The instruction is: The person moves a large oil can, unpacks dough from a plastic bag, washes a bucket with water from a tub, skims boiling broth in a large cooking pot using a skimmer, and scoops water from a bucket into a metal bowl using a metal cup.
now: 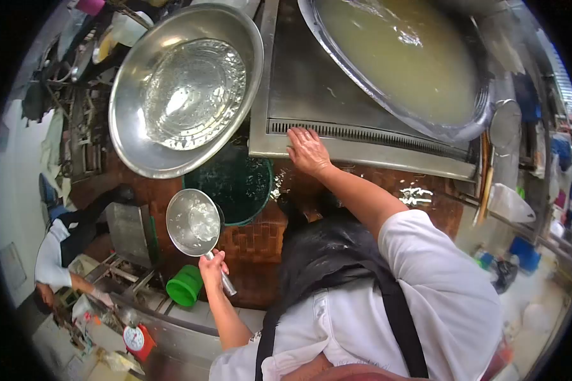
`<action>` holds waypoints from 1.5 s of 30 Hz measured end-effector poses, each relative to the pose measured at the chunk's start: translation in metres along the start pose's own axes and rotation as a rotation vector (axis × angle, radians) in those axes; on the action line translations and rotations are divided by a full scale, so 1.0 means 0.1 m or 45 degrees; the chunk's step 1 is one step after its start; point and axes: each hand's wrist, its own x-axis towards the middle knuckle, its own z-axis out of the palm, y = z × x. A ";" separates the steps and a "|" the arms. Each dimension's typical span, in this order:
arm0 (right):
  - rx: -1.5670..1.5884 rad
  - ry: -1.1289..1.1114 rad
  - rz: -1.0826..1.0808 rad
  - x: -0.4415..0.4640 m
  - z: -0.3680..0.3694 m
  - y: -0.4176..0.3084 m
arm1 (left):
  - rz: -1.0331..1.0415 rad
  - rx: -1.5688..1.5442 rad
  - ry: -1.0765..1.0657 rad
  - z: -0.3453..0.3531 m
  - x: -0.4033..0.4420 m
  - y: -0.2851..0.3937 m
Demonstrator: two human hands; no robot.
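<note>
Two hands, differently employed. Your left grip [212, 269] is clamped around the handle of the metal dipper [179, 219], close to the pan, presumably so that its weight, with something clear and glistening inside, bears less on the wrist. From overhead the dipper partly overlaps the dark green tub [265, 168]; whether they touch cannot be told. Your right grip [309, 151] clasps nothing: its fingers extend, slightly apart, palm down on the front edge of the steel desk [299, 70], by the slotted grate [362, 135] — probably to brace you. The steel basin [127, 120] of clear liquid lies off the desk's left side, the wide pan of cloudy yellowish liquid [394, 70] across its right — both, it seems, kept within reach.
</note>
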 end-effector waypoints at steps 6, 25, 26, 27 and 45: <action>0.081 -0.102 -0.145 -0.06 -0.17 0.10 | 0.080 0.046 0.013 0.41 -0.85 0.79; -0.067 -0.311 -0.438 -0.27 -0.48 0.60 | 0.531 0.862 -0.174 1.93 -0.39 2.79; -0.067 -0.315 -0.439 -0.27 -0.49 0.60 | 0.557 0.904 -0.176 1.96 -0.34 2.83; -0.067 -0.318 -0.441 -0.27 -0.49 0.60 | 0.586 0.946 -0.177 1.98 -0.28 2.87; -0.007 -0.274 -0.436 -0.26 -0.43 0.62 | 0.609 1.172 -0.220 2.19 0.08 2.89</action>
